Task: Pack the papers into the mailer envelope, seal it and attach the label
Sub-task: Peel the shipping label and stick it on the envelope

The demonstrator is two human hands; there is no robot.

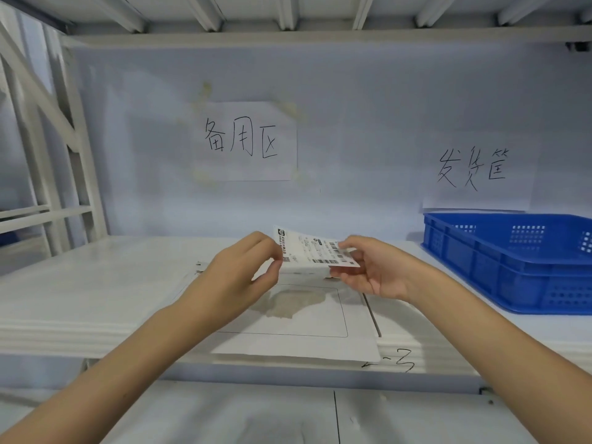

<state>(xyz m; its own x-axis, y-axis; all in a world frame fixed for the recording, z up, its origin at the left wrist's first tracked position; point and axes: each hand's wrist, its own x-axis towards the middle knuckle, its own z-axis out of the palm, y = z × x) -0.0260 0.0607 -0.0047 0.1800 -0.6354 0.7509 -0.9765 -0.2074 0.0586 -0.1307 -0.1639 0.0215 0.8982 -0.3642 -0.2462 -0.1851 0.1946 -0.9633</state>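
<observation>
A white shipping label (312,249) with barcodes and small print is held in the air above the shelf. My left hand (243,270) pinches its left edge between thumb and fingers. My right hand (368,267) grips its right end. Below both hands lies the white mailer envelope (307,328), flat on the shelf, with a thin rounded rectangle outline printed on its face. The papers are not visible.
A blue plastic crate (519,264) stands on the shelf at the right. Two handwritten paper signs (246,142) (474,171) hang on the back wall. White metal shelf uprights (73,174) stand at the left. A shelf beam crosses overhead.
</observation>
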